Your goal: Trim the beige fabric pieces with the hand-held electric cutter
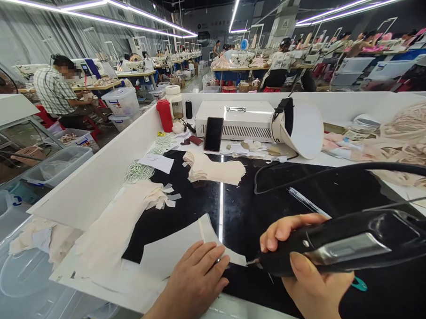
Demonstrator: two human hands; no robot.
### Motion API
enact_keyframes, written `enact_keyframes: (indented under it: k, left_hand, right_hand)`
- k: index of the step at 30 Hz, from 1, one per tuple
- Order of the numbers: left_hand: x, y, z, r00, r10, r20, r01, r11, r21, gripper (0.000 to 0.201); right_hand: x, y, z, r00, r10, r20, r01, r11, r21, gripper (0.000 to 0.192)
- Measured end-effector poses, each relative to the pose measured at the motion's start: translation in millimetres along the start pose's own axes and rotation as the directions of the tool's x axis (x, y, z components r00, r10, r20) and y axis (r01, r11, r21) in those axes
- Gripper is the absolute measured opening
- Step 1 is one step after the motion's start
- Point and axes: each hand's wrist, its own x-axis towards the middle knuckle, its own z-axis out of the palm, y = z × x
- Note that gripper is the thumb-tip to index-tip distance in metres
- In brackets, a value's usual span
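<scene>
My left hand (pixel 200 275) lies flat, its fingers stretched over a white card-like piece (pixel 171 250) and holding it down on the black work surface (pixel 232 210). A pale strip (pixel 204 228) runs across that piece. My right hand (pixel 309 263) is wrapped round a black corded power tool (pixel 343 243) with a thin metal tip. The tip is at the right corner of the white piece; I cannot tell whether it touches. Under my right hand, part of a small teal object (pixel 359 283) shows. A clear pen-like stick (pixel 308 202) lies behind the tool.
A stack of cream fabric pieces (pixel 213 169) lies at the back, and a larger pile (pixel 113 225) at left. Behind stand a phone (pixel 213 133), a white machine (pixel 235 116) with a cone-shaped hood (pixel 307 129), and a red cup (pixel 164 115). The tool's cable (pixel 323 176) crosses the right side.
</scene>
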Motion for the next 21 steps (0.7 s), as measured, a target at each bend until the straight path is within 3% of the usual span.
enact_keyframes:
  k: [10, 21]
  left_hand:
    - [0, 3, 5.2, 0.999, -0.022, -0.027, 0.022, 1.0, -0.008, 0.029]
    - [-3, 6, 18.6, 0.996, -0.049, -0.068, 0.048, 0.999, -0.018, 0.032]
  right_hand:
    - [15, -2, 21, 0.995, -0.011, -0.103, 0.019, 0.997, 0.076, 0.033]
    - [16, 16, 30, 0.999, 0.0, -0.046, 0.003, 0.997, 0.077, 0.028]
